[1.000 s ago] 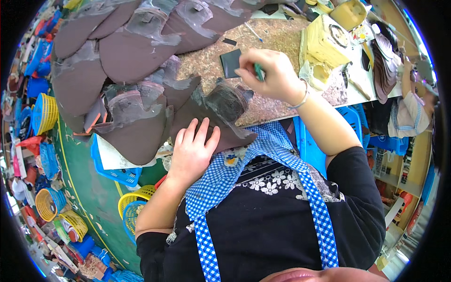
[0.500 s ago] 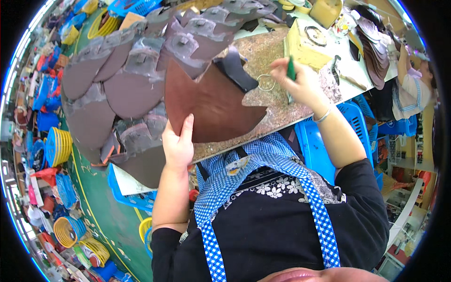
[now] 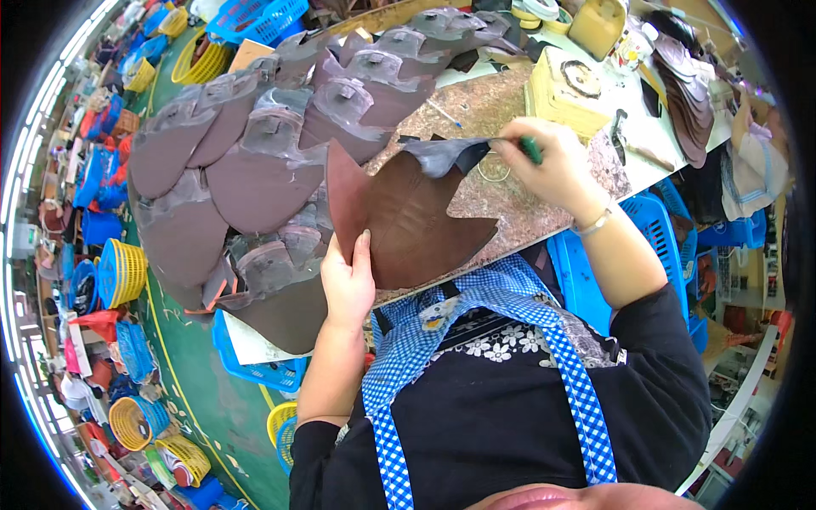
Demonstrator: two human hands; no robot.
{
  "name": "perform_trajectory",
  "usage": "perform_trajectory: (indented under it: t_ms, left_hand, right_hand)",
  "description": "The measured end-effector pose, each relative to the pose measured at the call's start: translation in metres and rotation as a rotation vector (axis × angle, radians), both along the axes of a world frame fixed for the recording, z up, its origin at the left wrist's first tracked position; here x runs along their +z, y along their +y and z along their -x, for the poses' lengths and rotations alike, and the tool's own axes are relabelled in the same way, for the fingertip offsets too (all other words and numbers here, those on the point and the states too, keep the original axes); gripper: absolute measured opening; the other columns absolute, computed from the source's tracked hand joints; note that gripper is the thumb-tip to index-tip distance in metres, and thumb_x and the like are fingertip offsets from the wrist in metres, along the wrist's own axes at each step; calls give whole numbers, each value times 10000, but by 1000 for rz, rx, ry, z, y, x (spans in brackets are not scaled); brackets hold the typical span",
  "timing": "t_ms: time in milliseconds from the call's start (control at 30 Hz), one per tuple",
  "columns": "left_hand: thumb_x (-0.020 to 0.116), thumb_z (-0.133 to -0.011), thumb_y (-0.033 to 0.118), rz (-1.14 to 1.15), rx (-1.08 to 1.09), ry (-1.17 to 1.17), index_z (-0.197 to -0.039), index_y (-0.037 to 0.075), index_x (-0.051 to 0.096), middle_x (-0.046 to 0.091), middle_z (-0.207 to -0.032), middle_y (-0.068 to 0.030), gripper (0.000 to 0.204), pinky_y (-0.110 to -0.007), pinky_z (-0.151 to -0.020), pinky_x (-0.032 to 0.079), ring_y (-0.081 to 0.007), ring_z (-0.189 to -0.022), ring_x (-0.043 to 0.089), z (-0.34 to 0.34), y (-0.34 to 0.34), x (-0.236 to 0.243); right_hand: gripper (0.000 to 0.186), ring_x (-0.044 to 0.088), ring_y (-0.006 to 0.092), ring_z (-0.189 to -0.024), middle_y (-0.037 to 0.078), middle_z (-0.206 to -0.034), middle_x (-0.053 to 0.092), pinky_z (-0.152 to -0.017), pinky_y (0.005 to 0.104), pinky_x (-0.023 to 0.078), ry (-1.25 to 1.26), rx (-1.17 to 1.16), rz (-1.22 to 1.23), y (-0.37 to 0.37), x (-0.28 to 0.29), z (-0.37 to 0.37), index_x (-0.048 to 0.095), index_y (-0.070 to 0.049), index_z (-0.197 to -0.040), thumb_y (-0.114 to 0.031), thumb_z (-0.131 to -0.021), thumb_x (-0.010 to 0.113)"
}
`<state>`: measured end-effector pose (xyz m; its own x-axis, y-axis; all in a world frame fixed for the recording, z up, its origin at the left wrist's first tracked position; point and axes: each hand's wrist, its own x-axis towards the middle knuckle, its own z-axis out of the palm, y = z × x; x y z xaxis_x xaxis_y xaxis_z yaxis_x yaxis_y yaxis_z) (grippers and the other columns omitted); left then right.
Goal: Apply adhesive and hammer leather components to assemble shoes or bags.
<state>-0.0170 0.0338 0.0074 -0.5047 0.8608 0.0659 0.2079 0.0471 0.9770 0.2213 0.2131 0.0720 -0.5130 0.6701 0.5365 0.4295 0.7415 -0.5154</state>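
1. Pile of brown leather pieces (image 3: 259, 195): lies on the worktop (image 3: 514, 204) to our left.
2. Left hand (image 3: 347, 280): we still grip the separate brown leather piece (image 3: 416, 225) at its left edge, above the worktop's near edge.
3. Black-and-grey patch (image 3: 438, 160): now raised, more grey showing.
4. Right hand (image 3: 540, 161): apart before, our fingers now pinch the patch's end, green handle (image 3: 531, 150) in fist; both hands steady the work.

Brown notched piece (image 3: 416, 225) above worktable (image 3: 489, 98)

Curved brown piece (image 3: 416, 223) in left hand (image 3: 348, 282); green tool (image 3: 531, 150) in right hand (image 3: 557, 166)
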Motion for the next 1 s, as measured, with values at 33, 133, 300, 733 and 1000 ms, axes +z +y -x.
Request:
perform_trajectory:
  t_ms: [33, 133, 300, 733, 1000]
  left_hand:
    - [567, -961, 88, 1, 3, -2, -1217, -41, 585, 675, -1126, -131, 287, -307, -920, 462, -171, -1031, 617, 4, 3, -5]
    - [569, -959, 83, 96, 7, -218, -1222, -34, 586, 672, -1127, -121, 288, -306, -910, 467, -168, -1019, 616, 13, 11, -25]
    - [568, -953, 65, 213, -48, -266, -1207, -28, 592, 678, -1109, -107, 272, -296, -900, 469, -156, -992, 619, 12, 23, -35]
    - [571, -951, 114, 256, -44, -74, -1175, -22, 601, 701, -1040, -153, 264, -329, -857, 484, -213, -948, 656, 12, 25, -43]
    - [575, -949, 117, 279, -31, -62, -1177, -23, 602, 697, -1047, -160, 269, -340, -864, 486, -217, -965, 653, 15, 22, -44]
  right_hand:
    - [195, 587, 258, -584, 95, -680, 616, -565, 349, 464, -2, 3, 1, 3, 4, -2, 606, -61, -766, -202, -844, 715]
    - [254, 537, 40, -665, -22, -716, 604, -567, 238, 432, 340, -264, 356, 29, 5, -23, 588, -62, -765, -234, -884, 731]
    - [171, 616, 117, -891, 57, -979, 682, -795, 276, 494, 304, 83, 574, 30, -20, 27, 550, -55, -899, -61, -854, 714]
    - [199, 607, 130, -626, 33, -752, 656, -582, 271, 483, -287, 415, 560, 11, -38, 31, 556, -53, -842, -139, -828, 735]
    - [151, 476, 55, -492, 45, -770, 664, -451, 198, 374, 677, -50, 723, 21, 5, 14, 599, -54, -929, -191, -936, 661]
